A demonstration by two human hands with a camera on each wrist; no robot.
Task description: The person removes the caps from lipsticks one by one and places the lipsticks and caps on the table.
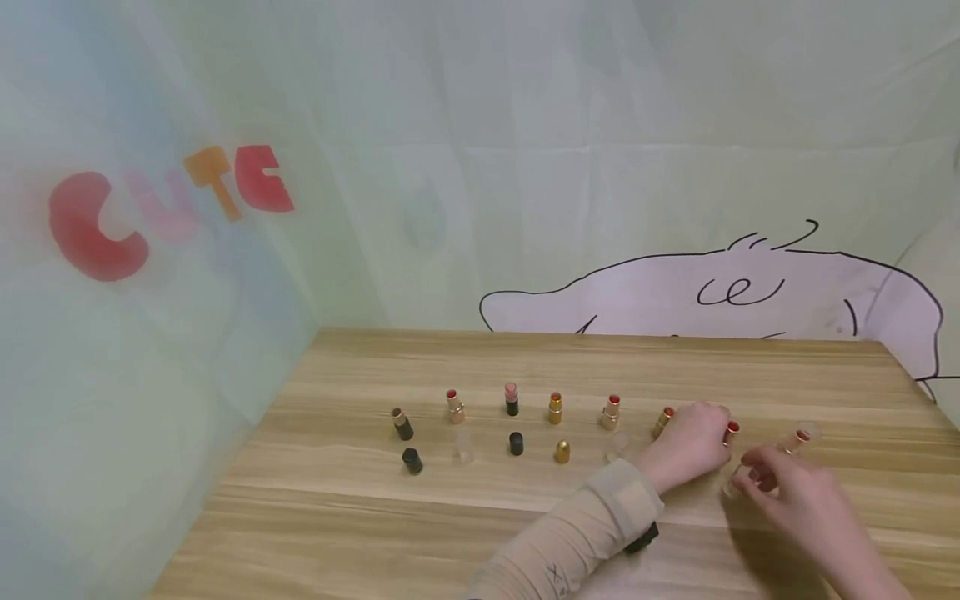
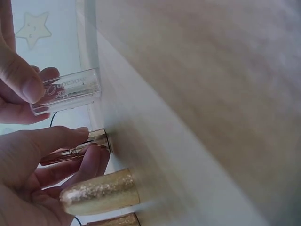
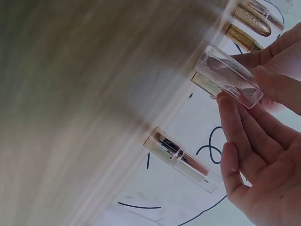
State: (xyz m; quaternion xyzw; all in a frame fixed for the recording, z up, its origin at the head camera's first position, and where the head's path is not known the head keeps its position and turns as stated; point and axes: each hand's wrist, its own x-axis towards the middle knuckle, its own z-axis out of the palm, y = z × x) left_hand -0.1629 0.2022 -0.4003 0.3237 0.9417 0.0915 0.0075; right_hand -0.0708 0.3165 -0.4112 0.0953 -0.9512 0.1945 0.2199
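Observation:
My left hand (image 1: 693,446) pinches a gold-based lipstick (image 2: 77,151), whose red tip shows in the head view, standing on the wooden table. To its right, my right hand (image 1: 806,500) holds a clear rectangular cap (image 2: 66,92) between thumb and fingers. Pale lettering marks the cap's side. In the right wrist view that cap (image 3: 230,75) overlaps the lipstick, so whether they touch cannot be told. Close to the left hand stand a gold glittery cap (image 2: 101,190) and a gold lipstick (image 1: 663,422). At the right end, another lipstick (image 3: 183,160) stands inside its clear cover.
Leftward along the row stand uncapped lipsticks: rose-gold (image 1: 611,412), gold (image 1: 556,408), pink-tipped (image 1: 512,399), red-tipped (image 1: 455,407) and dark (image 1: 402,423). Before them sit separate caps, including black (image 1: 412,461), gold (image 1: 562,452) and clear (image 1: 465,450). A drawn-on curtain (image 1: 600,167) hangs behind the table.

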